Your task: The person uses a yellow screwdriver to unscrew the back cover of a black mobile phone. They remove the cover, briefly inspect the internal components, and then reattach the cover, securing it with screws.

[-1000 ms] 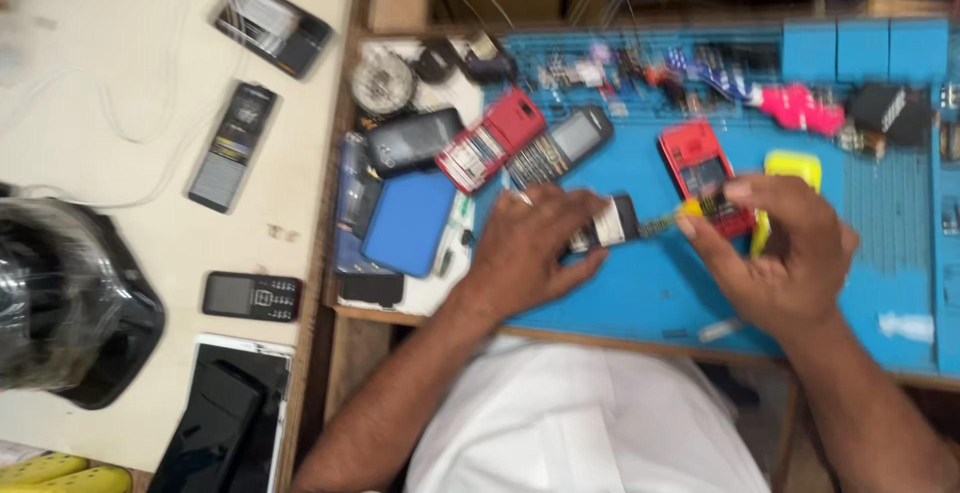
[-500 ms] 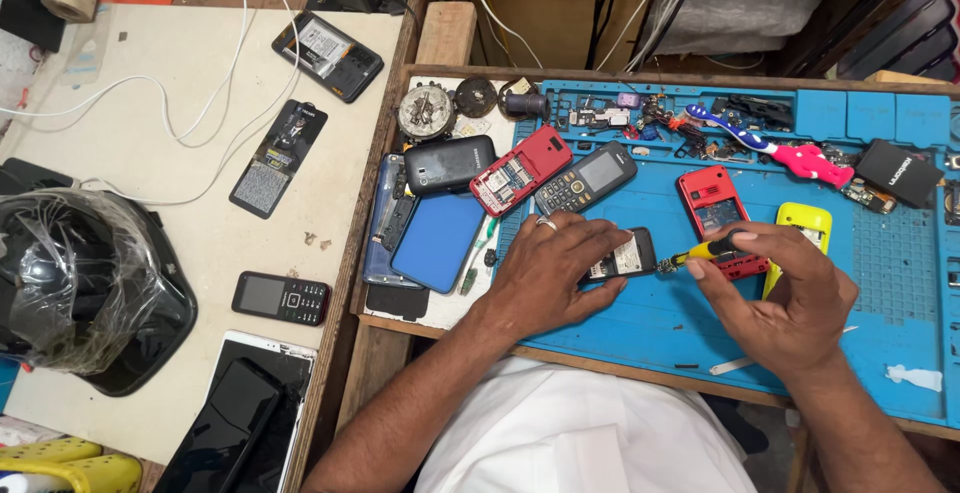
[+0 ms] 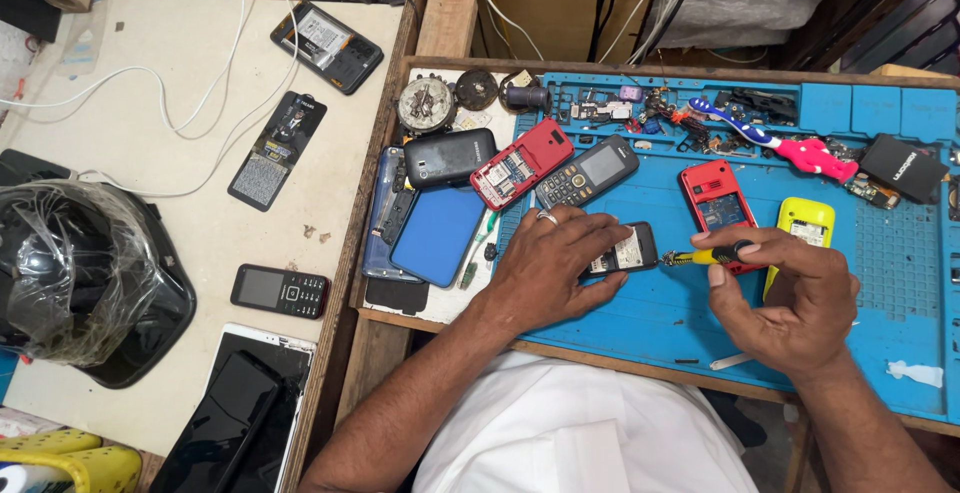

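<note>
Two hands meet over a blue repair mat (image 3: 660, 323): the left hand (image 3: 560, 273) lies flat with spread fingers pressing down a small dark phone (image 3: 625, 250), its back cover off and a pale label showing, while the right hand (image 3: 795, 293) is closed around a yellow-and-black screwdriver (image 3: 705, 255) whose tip points at the phone's right edge. The phone lies on the mat near its front middle, between the two hands. Just beyond the phone sit a dark keypad handset (image 3: 588, 173) with rubbery buttons and an opened red handset (image 3: 522, 163); to the right of the phone lie a red phone shell (image 3: 716, 198) and a glossy yellow shell (image 3: 806, 221), partly behind the right hand's fingers. Farther back from the phone, a toothbrush (image 3: 770, 143) with a pink handle rests among loose screws and small metal parts. Left of the phone, off the mat, a smooth blue rectangular cover (image 3: 438, 235) overlaps a black slab phone (image 3: 448, 157). Well to the left of the phone, on the pale surface (image 3: 180, 223), lie white cables (image 3: 190, 103), a small black keypad phone (image 3: 280, 290) and a dark helmet (image 3: 80, 283) wrapped in crinkled clear plastic. The risk here appears to be a slip: the driver's fine tip could skate off a tiny screw and scratch the exposed board, or a freed screw could roll away into the clutter, should the left hand's pressure ease.
</note>
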